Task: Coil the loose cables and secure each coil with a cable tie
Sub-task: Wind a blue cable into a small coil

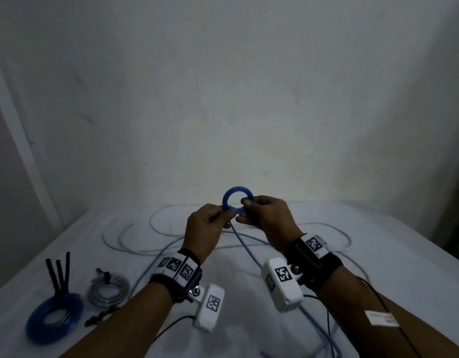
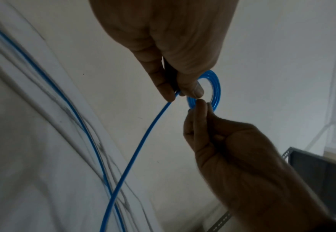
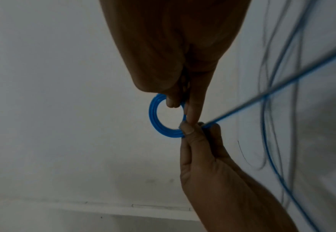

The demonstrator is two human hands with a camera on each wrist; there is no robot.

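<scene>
A small blue coil (image 1: 237,200) is held up above the white table (image 1: 378,254). My left hand (image 1: 229,215) pinches its lower edge together with the loose blue cable (image 1: 245,250), which trails down to the table's front right. My right hand (image 1: 245,205) pinches the coil's right side between thumb and fingers. The left wrist view has the coil (image 2: 215,87) behind my left hand (image 2: 183,94), with the right hand (image 2: 201,105) gripping from below. In the right wrist view the coil (image 3: 159,124) hangs between my right hand (image 3: 181,108) and left hand (image 3: 193,128).
At the front left lie a finished blue coil (image 1: 54,316), three black cable ties (image 1: 58,275) standing up from it, a tied grey coil (image 1: 108,290) and another black tie (image 1: 99,316). Loose white cable (image 1: 169,228) loops across the back. A wall rises behind the table.
</scene>
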